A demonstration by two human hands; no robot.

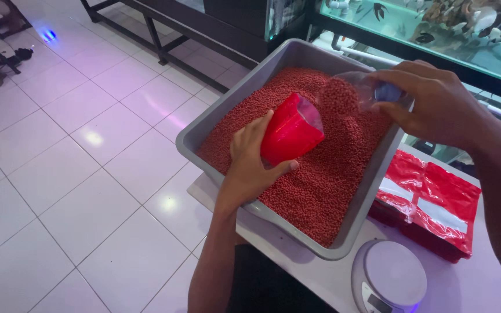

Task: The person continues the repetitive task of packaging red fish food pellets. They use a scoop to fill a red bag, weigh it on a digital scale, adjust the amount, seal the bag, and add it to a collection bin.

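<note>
A grey plastic tub (215, 116) full of small red pellets (326, 179) sits on a white table. My left hand (250, 159) grips an open red pouch (288, 130) over the pellets, its mouth tilted up to the right. My right hand (436, 104) holds a clear plastic scoop (349, 93) loaded with pellets, tipped toward the pouch's mouth and just above it.
Flat red pouches (436, 200) lie stacked on the table right of the tub. A small round white scale (392, 275) stands at the table's front edge. An aquarium (436, 29) runs along the back. White floor tiles (76, 162) spread to the left, with dark metal stands behind.
</note>
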